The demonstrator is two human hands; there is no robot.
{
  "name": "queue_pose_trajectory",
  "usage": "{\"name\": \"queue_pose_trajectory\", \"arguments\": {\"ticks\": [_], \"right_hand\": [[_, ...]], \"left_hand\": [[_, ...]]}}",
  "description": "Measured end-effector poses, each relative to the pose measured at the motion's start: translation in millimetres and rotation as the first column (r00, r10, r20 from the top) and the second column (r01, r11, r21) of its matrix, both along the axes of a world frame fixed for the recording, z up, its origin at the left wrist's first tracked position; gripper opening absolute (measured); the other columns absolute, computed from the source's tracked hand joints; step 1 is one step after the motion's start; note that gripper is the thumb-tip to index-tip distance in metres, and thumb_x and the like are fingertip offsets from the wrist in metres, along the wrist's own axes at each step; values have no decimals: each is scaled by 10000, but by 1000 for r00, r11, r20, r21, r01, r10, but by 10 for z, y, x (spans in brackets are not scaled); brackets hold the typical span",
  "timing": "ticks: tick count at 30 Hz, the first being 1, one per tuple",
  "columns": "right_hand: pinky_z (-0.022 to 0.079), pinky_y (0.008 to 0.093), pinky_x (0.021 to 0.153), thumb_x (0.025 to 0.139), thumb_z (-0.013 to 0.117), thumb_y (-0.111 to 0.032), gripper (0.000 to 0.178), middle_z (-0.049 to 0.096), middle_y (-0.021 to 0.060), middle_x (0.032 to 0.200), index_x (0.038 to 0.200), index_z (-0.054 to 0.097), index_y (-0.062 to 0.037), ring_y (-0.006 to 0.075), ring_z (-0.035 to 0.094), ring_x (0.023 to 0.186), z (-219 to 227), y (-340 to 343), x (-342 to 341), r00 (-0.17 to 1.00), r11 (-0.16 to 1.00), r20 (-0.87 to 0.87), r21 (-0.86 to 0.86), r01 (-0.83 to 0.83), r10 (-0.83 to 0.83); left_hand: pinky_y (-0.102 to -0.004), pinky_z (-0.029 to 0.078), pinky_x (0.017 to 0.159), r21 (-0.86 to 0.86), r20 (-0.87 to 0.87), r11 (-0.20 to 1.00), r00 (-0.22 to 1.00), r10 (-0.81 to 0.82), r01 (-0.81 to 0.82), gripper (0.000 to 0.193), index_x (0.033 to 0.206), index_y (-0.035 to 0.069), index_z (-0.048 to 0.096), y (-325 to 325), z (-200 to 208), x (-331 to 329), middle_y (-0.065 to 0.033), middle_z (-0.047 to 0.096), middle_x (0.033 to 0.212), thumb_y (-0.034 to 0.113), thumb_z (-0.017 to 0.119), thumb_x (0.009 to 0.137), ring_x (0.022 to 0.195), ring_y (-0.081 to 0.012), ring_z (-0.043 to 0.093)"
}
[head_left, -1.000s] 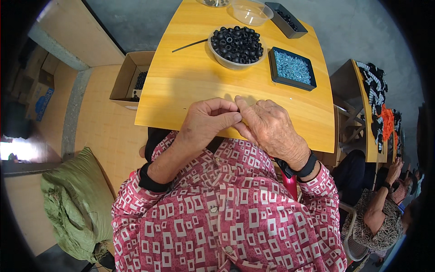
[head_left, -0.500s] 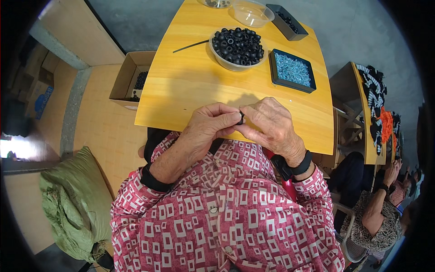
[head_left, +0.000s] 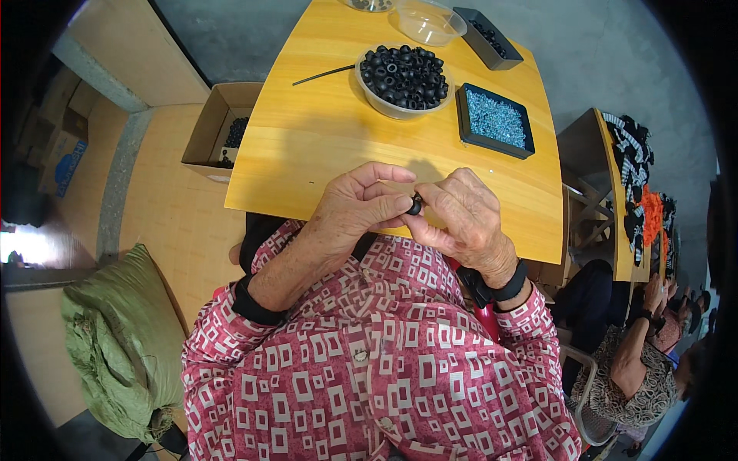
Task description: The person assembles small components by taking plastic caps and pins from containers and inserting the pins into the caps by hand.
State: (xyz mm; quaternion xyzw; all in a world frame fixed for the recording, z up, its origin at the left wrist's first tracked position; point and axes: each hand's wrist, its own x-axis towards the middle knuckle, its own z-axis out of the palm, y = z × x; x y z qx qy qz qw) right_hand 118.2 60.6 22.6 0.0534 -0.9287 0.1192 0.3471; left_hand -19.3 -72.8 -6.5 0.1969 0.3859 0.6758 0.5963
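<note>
Closest in, a patterned shirt (head_left: pixel 307 361) runs off the bottom. Just ahead, the right hand (head_left: pixel 465 215) pinches a small black piece (head_left: pixel 414 206) between thumb and forefinger. The left hand (head_left: pixel 350 203) brings its thumb tip up to the other side; with its lower fingers partly hidden, I cannot tell whether it presses. Fingertips cover part of the piece, so its shape is hard to make out. The near edge of the yellow table (head_left: pixel 307 154) passes behind the hands, partly covered. Beyond, a wide stretch of wood separates the hands from a blue-filled tray (head_left: pixel 496 149) and a bowl (head_left: pixel 390 111) heaped with black pieces, a thin dark rod (head_left: pixel 323 75) beside it. Farther on, a round container (head_left: pixel 369 7) is cut off at the top.
</note>
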Motion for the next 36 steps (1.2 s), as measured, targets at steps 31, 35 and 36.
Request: {"name": "queue_pose_trajectory", "arguments": {"ticks": [31, 35, 36], "right_hand": [[447, 342, 609, 734, 736, -103, 159, 558, 72, 722, 800, 616, -21, 228, 541, 665, 152, -2, 152, 987, 1000, 162, 8, -3, 2], [440, 338, 604, 697, 770, -130, 229, 544, 62, 718, 824, 613, -22, 224, 542, 673, 86, 10, 139, 986, 1000, 163, 22, 14, -17], [440, 338, 604, 697, 770, -130, 229, 544, 62, 718, 824, 613, -22, 224, 542, 673, 66, 13, 128, 986, 1000, 163, 21, 14, -17]], "left_hand": [[-197, 548, 734, -80, -2, 994, 997, 74, -74, 252, 1097, 51, 592, -15, -16, 137, -42, 665, 936, 38, 671, 858, 831, -85, 642], [-202, 548, 738, -117, -25, 991, 998, 61, -64, 240, 1085, 45, 611, -20, 6, 117, -44, 662, 945, 46, 678, 855, 832, -85, 637], [-202, 548, 738, -118, -25, 991, 998, 61, -64, 240, 1085, 45, 611, -21, 1, 121, -44, 662, 945, 46, 678, 855, 832, -85, 637]]}}
